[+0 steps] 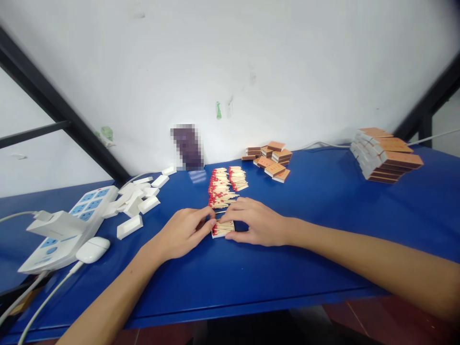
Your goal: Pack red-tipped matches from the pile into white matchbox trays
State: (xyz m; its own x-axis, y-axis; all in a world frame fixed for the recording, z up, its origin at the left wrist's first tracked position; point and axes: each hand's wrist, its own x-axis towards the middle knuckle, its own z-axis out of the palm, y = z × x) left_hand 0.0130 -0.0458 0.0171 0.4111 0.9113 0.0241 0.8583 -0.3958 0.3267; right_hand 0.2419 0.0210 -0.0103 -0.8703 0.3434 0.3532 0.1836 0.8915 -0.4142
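A small white matchbox tray [217,236] filled with red-tipped matches [223,227] lies on the blue table between my hands. My left hand [185,231] is at its left end, thumb and forefinger closed against the edge. From the right, my right hand [259,221] spans the tray, its fingers curled over the far side and its thumb at the near right corner. Just beyond my fingertips lies a large pile of loose matches [220,189], heads to the left. A smaller match pile [237,178] sits beside it. My right fingers hide part of the tray.
Several empty white trays [133,203] lie scattered at left, near a power strip [89,206] with a charger [59,225] and a white earphone case [93,249]. Orange matchbox sleeves or boxes [275,165] are heaped at the back. Wrapped matchbox stacks [386,155] stand at right.
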